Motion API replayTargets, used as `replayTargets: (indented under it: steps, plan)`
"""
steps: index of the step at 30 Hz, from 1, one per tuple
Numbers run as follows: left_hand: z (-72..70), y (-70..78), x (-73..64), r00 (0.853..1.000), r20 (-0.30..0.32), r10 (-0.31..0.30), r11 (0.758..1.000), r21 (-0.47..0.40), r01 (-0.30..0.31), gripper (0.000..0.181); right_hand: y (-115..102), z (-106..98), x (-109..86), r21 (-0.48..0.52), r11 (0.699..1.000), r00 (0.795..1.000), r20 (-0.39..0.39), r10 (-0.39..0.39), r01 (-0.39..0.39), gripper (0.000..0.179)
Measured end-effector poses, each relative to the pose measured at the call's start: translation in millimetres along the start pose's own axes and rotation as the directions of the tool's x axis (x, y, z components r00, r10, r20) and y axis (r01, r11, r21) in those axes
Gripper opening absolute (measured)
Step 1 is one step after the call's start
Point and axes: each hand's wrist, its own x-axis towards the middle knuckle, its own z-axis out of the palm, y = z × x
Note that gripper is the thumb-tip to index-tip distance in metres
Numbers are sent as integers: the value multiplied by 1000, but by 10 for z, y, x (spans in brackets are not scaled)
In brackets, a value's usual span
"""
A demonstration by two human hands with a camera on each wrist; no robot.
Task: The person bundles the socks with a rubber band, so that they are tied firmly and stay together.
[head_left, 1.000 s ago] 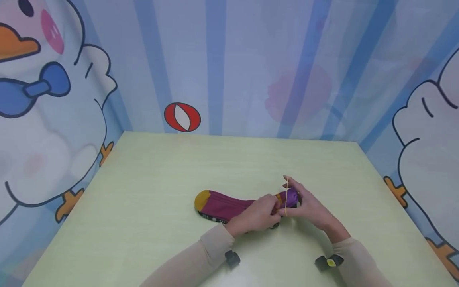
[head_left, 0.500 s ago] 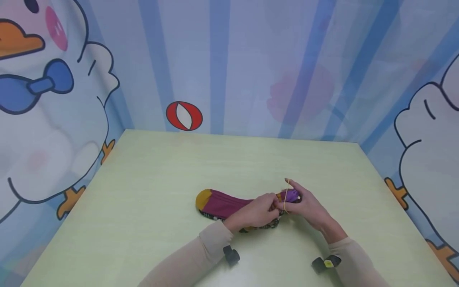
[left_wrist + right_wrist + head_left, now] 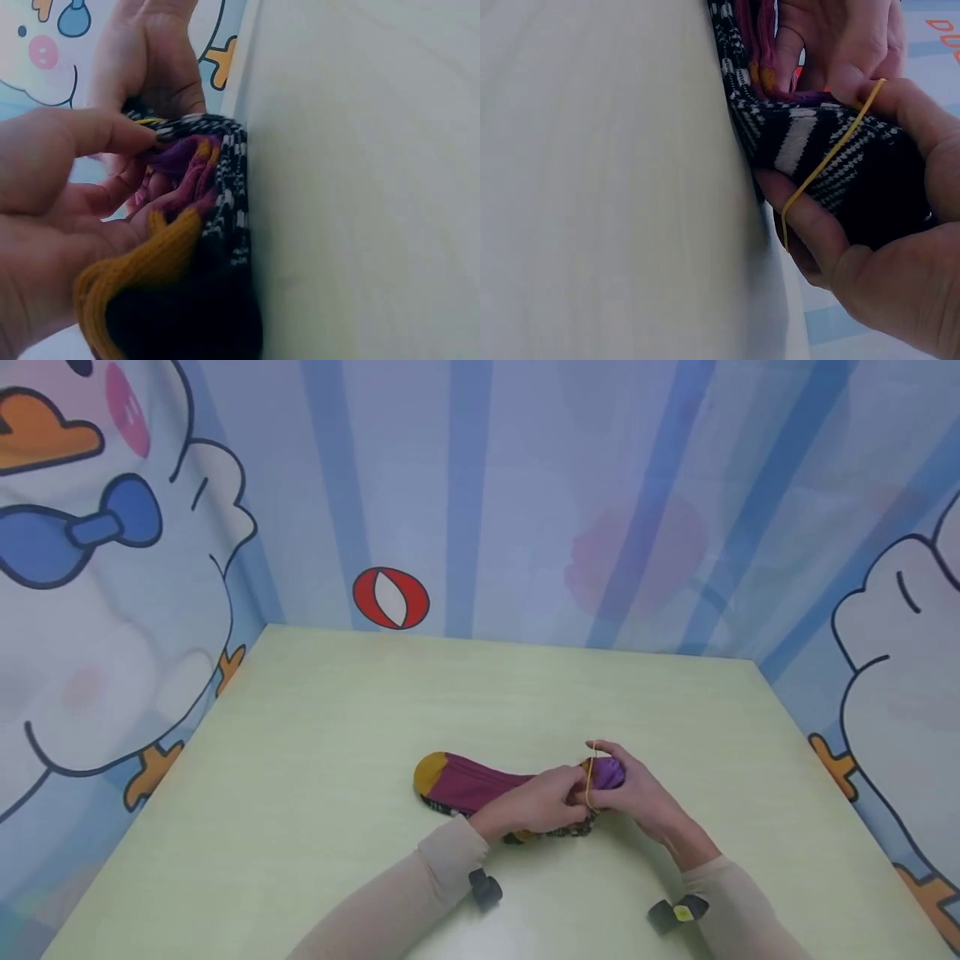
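Note:
A pair of socks (image 3: 480,783), maroon with mustard toes and a black-and-white patterned layer (image 3: 799,142), lies lengthwise across the table. My left hand (image 3: 542,800) grips it near the middle, thumb and fingers pinching the folded fabric, as the left wrist view also shows. Around the purple end (image 3: 609,772) curl the thumb and fingers of my right hand (image 3: 647,795). They hold a thin yellow rubber band (image 3: 826,159) stretched between them, and it crosses over the sock end close to the left fingertips. The palm side of the left hand is hidden in the head view.
The pale green table (image 3: 337,718) stretches around the hands, backed by a blue striped cloth (image 3: 510,510) with cartoon ducks on both sides. A dark wrist camera (image 3: 486,890) sits at the left cuff, another camera (image 3: 678,912) at the right.
My right hand has slid a little left along the socks, bringing the stretched rubber band closer to my left hand. The left hand keeps its grip. The head view has shifted slightly.

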Motion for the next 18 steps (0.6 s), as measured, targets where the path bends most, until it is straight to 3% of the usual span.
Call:
replayTargets:
  steps: [3,6,9,14,18]
  plan:
    - [-12,-1,5,999,0,-54,996,-71,54,18,-4,1,1,-34,999,1000,19,6,-5,87]
    - [-8,-16,14,993,-31,-114,975,-198,106,15,-11,8,-2,-53,999,999,32,6,-4,88]
    - [21,-33,33,985,-80,-155,963,-236,132,18,-12,16,-12,-68,998,999,43,2,1,86]
    - [55,-1,45,967,-196,-165,981,-134,141,23,5,29,-19,-93,996,999,34,6,-3,82]
    - [77,6,52,938,-307,-159,984,26,175,22,-8,62,-27,-135,991,1000,9,24,-22,80]
